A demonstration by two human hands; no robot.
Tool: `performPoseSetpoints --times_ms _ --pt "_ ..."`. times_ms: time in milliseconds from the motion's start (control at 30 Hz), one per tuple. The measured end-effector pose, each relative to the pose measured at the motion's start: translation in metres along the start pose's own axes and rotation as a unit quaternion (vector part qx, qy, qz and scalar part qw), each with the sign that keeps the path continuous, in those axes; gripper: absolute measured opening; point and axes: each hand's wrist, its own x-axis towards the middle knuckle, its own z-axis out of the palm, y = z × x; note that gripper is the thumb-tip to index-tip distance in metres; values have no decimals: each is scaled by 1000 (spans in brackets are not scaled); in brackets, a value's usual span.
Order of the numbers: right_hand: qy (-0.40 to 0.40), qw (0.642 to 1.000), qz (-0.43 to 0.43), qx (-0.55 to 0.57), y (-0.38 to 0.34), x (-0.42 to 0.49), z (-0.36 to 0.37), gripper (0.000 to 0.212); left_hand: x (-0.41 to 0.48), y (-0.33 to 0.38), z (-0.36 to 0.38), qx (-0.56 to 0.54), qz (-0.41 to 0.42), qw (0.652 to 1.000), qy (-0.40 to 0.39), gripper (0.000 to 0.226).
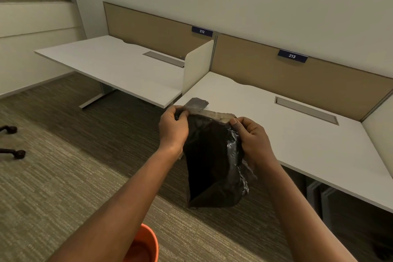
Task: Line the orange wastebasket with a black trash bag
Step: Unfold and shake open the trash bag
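Orange wastebasket [146,244]: bottom edge of view, on the carpet [53,187], partly hidden behind the left forearm; rim and part of the inner wall show, no liner fitted.

Black trash bag [212,161]: held in the air above and beyond the basket, in front of the near desk [308,149]. Upper edge stretched between both hands; body hangs crumpled, partly unfolded, lower end well clear of the floor.

Left hand [173,128]: arm extended forward, fingers closed in a pinch on the bag's upper left corner.

Right hand [253,138]: arm extended, thumb on top, fingers closed on the upper right corner. Hands stand near each other, level.

Step in hand, by judgement: opening out the folded bag; lining not begun. Next move calls for parting the two layers at the mouth, shaking the bag to full length, then lowering it into the basket below.

Grey flat piece [196,103]: on the desk edge, just beyond the left hand; nature unclear.

Far desk [110,68], beige partition [161,32] with number plates: beyond.
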Motion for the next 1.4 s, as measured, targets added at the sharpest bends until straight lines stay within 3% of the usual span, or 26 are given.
performPoseSetpoints --times_ms 133,200,233,300,333,433,467,600,700,767,833,900,967,1067,1167,1300,1400 --pt "-16 998 26 49 1 1 6 25 -8 3 0 136 195 971 -22 59" --pt "-31 997 31 66 1 2 7 24 -8 8 0 171 189 960 -118 72" --pt "-37 996 30 71 2 2 6 24 -5 10 -2 208 172 948 -168 65" --pt "-42 996 28 73 1 1 3 25 3 14 -9 299 167 916 -208 22" --pt "-42 996 26 70 1 1 1 26 7 16 -14 310 168 916 -191 10" --pt "-40 997 15 70 3 1 -6 29 19 17 -31 278 161 945 -52 21" --pt "-36 996 15 86 4 2 -8 28 22 16 -34 292 178 939 5 26" --pt "-26 991 38 129 10 7 -8 25 11 21 -33 393 308 852 156 57" --pt "-29 986 52 158 16 11 -1 21 -6 22 -26 353 438 817 129 57" --pt "-39 981 66 181 19 14 4 20 -10 19 -20 300 476 827 -4 53" --pt "-52 975 72 203 21 16 8 23 -10 9 -19 317 439 824 -169 53" --pt "-56 974 74 205 22 18 8 26 -8 -11 -19 379 401 796 -249 46" --pt "-46 976 80 199 23 19 4 26 -5 -36 -23 445 378 768 -264 36" --pt "-19 974 91 205 24 22 -5 19 3 -63 -34 548 309 744 -225 27" --pt "7 967 103 232 24 25 -15 23 16 -76 -51 601 177 767 -139 36" --pt "22 954 127 271 22 25 -20 22 24 -67 -66 600 -36 798 -45 78" --pt "14 942 146 301 23 23 -15 20 23 -55 -57 456 -104 882 -59 101"
